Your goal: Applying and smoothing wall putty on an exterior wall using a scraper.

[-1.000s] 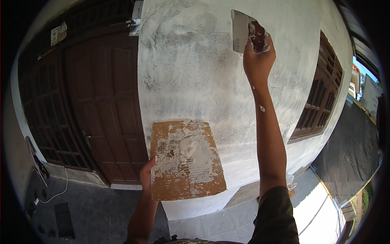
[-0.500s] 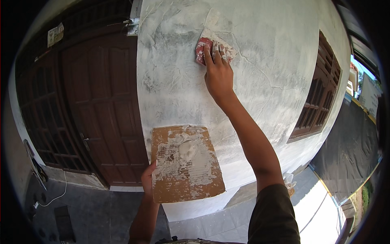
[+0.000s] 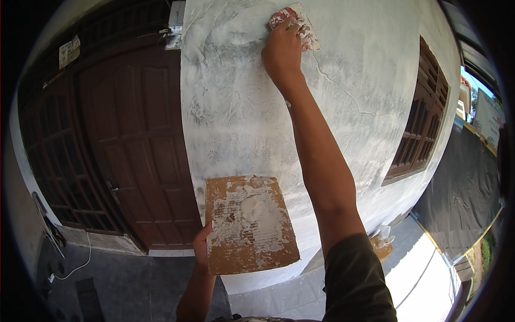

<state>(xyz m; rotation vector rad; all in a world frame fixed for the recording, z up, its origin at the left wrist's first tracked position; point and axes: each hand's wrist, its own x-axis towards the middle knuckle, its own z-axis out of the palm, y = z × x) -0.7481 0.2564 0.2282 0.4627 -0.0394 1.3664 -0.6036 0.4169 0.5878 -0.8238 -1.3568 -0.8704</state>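
Observation:
High on the grey-white wall [image 3: 241,123], my right hand [image 3: 284,51] grips a flat scraper [image 3: 308,33] with a red, putty-smeared grip part. Its blade lies against the wall surface. Lower down, my left hand [image 3: 201,244] holds a brown board [image 3: 228,264] by its left edge, the thumb on the near face and the fingers hidden behind. White putty [image 3: 257,209] is smeared over the board's middle, thickest near its upper centre. Patchy coats and thin ridges mark the wall around the scraper.
A dark wooden door [image 3: 145,155] with a metal handle stands left of the wall. To the right is a brown shuttered window [image 3: 416,129]. A plastic bag [image 3: 383,241] lies on the floor at lower right. A white cable [image 3: 80,265] crosses the dark floor at left.
My right hand has moved upward on the wall with the scraper, which has turned. The board in my left hand sits slightly lower and to the right in the view.

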